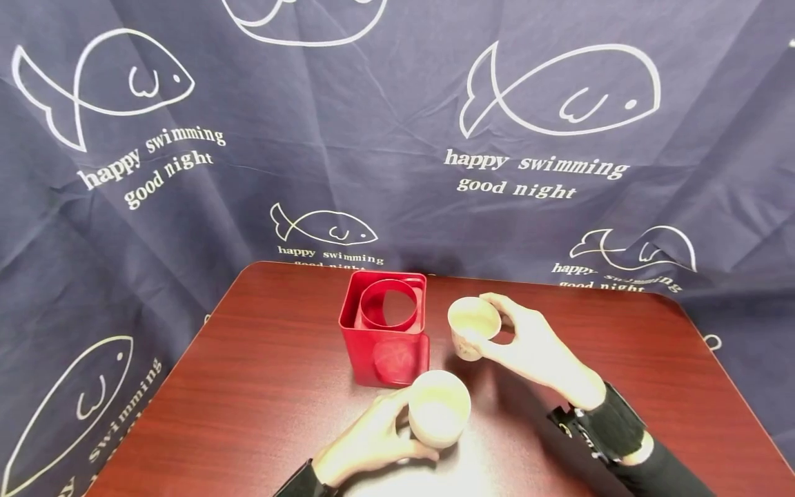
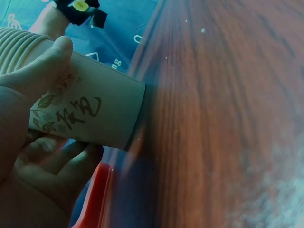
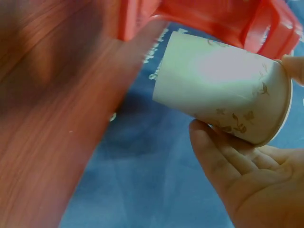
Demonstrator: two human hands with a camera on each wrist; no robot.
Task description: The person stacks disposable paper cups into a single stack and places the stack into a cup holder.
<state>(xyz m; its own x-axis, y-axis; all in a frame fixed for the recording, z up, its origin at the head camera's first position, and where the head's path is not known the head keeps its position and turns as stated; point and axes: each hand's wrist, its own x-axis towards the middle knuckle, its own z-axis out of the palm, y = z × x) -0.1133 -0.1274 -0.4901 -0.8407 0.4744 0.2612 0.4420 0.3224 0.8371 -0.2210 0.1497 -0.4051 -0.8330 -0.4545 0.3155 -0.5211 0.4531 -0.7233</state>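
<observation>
My left hand [image 1: 373, 442] grips a white paper cup [image 1: 438, 408] with a leaf print and brown writing [image 2: 83, 114], held just above the dark red-brown table [image 1: 248, 386] near its front. My right hand [image 1: 528, 345] holds a second white paper cup [image 1: 473, 324] by its rim, tilted, to the right of a red square container [image 1: 386, 331]. In the right wrist view this cup [image 3: 223, 90] lies against my fingers [image 3: 223, 161], with the red container [image 3: 223, 19] behind it. Both cups look empty from above.
The red container has a round ring opening [image 1: 388, 304] on top and stands at the table's far middle. A navy cloth printed with white fish [image 1: 559, 90] hangs behind and around the table. Black wrist straps [image 1: 590, 428] sit on my right forearm.
</observation>
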